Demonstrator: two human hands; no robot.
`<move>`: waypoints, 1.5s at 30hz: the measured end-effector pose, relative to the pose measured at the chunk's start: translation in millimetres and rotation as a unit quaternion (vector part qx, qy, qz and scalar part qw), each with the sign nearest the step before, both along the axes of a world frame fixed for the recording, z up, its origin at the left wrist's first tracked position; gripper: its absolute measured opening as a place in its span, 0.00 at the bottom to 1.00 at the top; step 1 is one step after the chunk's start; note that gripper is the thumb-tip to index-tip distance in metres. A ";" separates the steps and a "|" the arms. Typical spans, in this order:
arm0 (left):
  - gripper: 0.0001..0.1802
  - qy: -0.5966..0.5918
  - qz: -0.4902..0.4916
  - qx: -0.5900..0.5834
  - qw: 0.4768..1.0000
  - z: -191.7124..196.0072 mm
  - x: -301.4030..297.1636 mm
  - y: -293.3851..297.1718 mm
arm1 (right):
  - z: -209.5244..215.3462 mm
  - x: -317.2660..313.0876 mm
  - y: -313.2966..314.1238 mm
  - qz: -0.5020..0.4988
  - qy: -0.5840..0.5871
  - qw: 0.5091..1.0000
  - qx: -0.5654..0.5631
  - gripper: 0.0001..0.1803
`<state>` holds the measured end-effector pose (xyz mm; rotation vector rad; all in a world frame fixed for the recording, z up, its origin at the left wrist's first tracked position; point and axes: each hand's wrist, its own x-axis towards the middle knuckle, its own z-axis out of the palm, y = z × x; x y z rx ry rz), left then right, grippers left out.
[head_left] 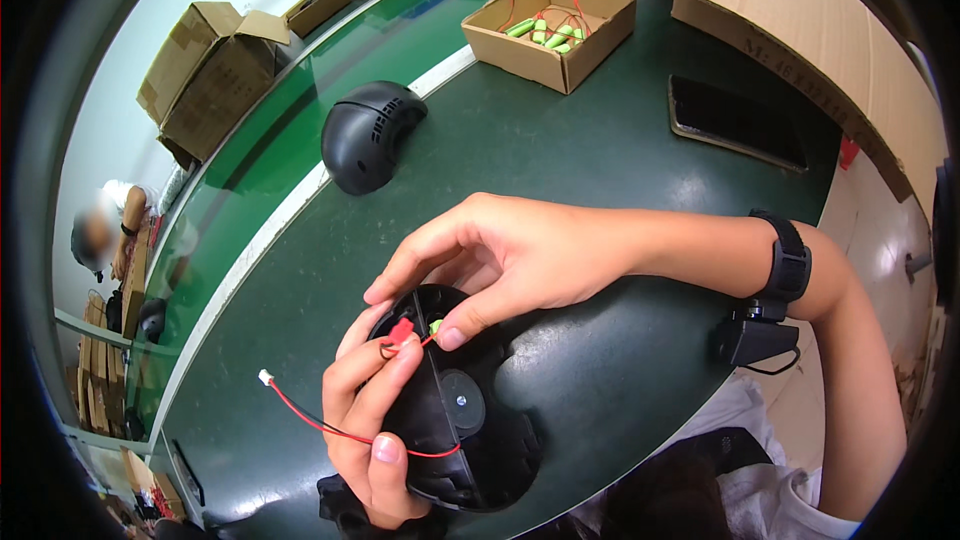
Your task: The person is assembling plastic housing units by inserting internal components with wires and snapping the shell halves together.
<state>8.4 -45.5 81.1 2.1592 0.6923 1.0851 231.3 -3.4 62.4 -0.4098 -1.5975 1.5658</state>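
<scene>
Left hand (pixel 362 418) grasps the hollow, rounded black plastic shell (pixel 500 448); right hand (pixel 510 255) half-curls over its far end, whether gripping I cannot tell.

Our hand could pass over the tabletop (pixel 520 160) between the black vented shell (pixel 372 135) by the far edge and the smartphone (pixel 735 120) near the right end. The open cardboard box (pixel 520 52) bounds this lane toward the far edge, battery leads (pixel 577 4) poking above its walls. A large carton (pixel 780 10) blocks the far right corner. Our right forearm (pixel 680 245) bars the way toward the near edge; our fingers crowd the black housing (pixel 510 460), and its red lead (pixel 330 429) juts leftward.
</scene>
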 end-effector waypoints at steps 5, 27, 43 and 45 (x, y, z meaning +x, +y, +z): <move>0.32 -0.035 0.030 -0.052 0.998 -2.3 -1.9 0.0 | -2.1 -2.1 -0.6 0.020 0.040 0.993 -0.114 0.27; 0.29 -0.064 -0.073 -0.035 0.995 -7.0 -0.1 14.5 | -10.1 -3.6 -11.6 0.054 0.119 0.957 -0.259 0.29; 0.23 -0.102 -0.032 0.013 0.994 -0.4 1.8 16.2 | 44.2 10.1 74.7 -0.281 -0.201 0.916 0.203 0.29; 0.22 -0.099 0.009 0.054 0.994 7.1 -4.0 20.5 | 40.5 -1.2 111.1 -0.392 -0.371 0.770 0.340 0.31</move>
